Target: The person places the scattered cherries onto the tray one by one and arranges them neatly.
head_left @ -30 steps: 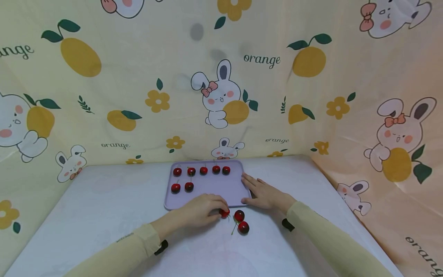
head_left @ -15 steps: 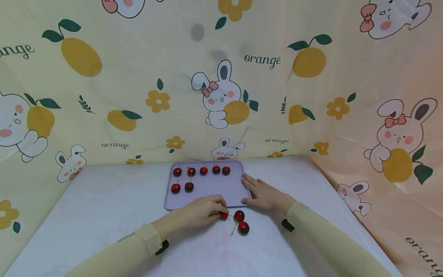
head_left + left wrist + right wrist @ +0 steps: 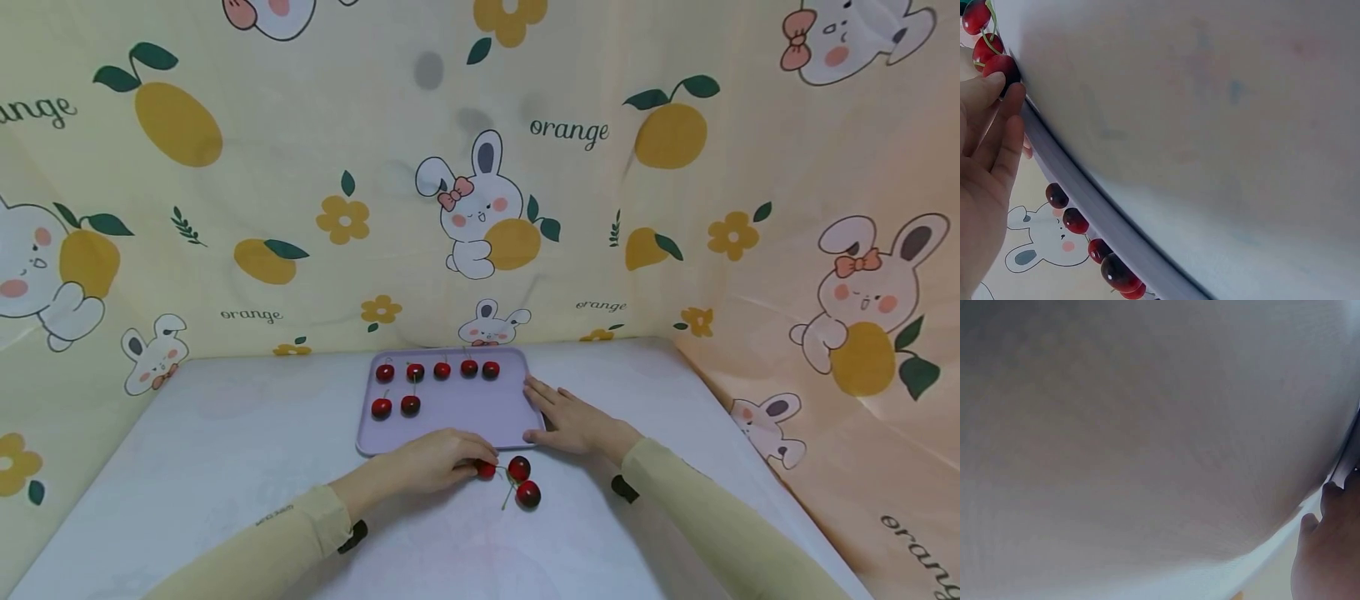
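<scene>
My left hand point(image 3: 435, 454) is in front of the lilac tray point(image 3: 465, 421), pinching a red cherry point(image 3: 486, 472) between thumb and fingertips. The left wrist view shows the thumb on one side of this dark red cherry point(image 3: 1005, 66) and fingers on the other. Just right of it on the table lie two more cherries, one nearer the tray point(image 3: 519, 467) and one closer to me point(image 3: 528, 496), with green stems. My right hand point(image 3: 579, 423) rests against the tray's right edge, its fingers extended; in the right wrist view only part of that hand point(image 3: 1329, 550) shows.
On the tray, a back row of several cherries point(image 3: 442, 370) runs along the far side. Two others, one at the left point(image 3: 381, 408) and one beside it point(image 3: 410, 406), form a second row. A patterned cloth point(image 3: 300, 167) hangs behind the white table point(image 3: 247, 442).
My left hand has shifted slightly towards me, and the cherry at its fingertips has moved a little closer to the table's front. The right hand and the tray stay put.
</scene>
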A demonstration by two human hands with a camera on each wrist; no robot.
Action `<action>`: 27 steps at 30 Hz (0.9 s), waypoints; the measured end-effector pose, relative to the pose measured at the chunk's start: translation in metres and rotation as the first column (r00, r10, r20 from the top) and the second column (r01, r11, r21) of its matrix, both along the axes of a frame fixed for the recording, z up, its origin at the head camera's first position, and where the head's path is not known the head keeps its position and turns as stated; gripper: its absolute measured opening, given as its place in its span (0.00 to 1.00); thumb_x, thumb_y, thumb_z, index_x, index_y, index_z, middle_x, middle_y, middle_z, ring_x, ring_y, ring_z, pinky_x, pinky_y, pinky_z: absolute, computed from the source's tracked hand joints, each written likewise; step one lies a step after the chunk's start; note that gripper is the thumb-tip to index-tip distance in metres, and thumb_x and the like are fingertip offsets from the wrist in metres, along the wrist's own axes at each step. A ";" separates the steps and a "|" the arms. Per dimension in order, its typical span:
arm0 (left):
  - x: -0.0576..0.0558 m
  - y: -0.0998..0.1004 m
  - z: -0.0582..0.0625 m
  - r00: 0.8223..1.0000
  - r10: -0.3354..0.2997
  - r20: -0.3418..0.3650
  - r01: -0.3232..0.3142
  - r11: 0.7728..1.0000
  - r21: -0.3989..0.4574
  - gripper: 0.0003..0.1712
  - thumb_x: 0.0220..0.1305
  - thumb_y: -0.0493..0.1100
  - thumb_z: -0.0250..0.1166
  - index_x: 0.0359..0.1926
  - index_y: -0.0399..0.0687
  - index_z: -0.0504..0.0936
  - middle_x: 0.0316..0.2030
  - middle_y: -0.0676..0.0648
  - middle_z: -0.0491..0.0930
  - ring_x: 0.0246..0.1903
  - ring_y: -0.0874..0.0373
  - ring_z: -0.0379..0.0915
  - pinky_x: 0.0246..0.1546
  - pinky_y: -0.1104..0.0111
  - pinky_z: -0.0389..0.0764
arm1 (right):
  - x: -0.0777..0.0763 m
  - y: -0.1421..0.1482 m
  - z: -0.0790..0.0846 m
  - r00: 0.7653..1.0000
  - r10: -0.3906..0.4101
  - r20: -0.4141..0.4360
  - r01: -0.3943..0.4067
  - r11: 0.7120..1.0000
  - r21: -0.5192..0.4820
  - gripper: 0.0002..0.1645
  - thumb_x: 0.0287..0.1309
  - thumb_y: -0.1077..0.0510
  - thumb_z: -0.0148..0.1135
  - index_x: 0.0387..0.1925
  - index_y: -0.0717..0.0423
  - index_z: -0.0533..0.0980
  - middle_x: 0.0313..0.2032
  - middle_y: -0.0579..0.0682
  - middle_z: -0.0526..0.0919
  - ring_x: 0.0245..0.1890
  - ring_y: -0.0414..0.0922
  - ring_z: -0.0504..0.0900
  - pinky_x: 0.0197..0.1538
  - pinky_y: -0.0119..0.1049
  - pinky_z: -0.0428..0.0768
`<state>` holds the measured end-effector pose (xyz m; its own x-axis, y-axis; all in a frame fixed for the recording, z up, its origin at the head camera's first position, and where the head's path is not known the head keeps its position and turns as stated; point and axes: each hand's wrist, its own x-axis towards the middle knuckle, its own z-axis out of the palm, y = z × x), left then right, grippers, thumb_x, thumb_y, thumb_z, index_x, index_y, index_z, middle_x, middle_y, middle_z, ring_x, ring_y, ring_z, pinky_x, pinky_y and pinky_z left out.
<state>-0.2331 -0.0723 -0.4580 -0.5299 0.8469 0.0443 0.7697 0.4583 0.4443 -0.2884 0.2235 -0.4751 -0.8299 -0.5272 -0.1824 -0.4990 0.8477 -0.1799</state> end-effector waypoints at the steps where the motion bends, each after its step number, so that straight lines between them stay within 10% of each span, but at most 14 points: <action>1: 0.000 0.000 0.000 1.000 0.003 0.005 -0.003 1.000 0.002 0.17 0.72 0.36 0.66 0.60 0.50 0.85 0.59 0.54 0.83 0.62 0.63 0.77 0.66 0.70 0.74 | 0.000 0.000 0.000 1.000 0.000 0.000 0.000 1.000 -0.002 0.57 0.70 0.25 0.49 0.83 0.55 0.46 0.83 0.52 0.41 0.81 0.54 0.50 0.80 0.55 0.50; 27: -0.007 -0.014 0.015 0.962 0.272 -0.024 -0.267 0.955 0.130 0.20 0.67 0.48 0.73 0.57 0.53 0.84 0.53 0.56 0.81 0.50 0.60 0.78 0.55 0.65 0.83 | 0.000 0.001 0.000 1.000 0.001 0.005 -0.001 1.000 0.014 0.57 0.70 0.25 0.48 0.83 0.54 0.45 0.84 0.52 0.40 0.82 0.54 0.48 0.80 0.54 0.50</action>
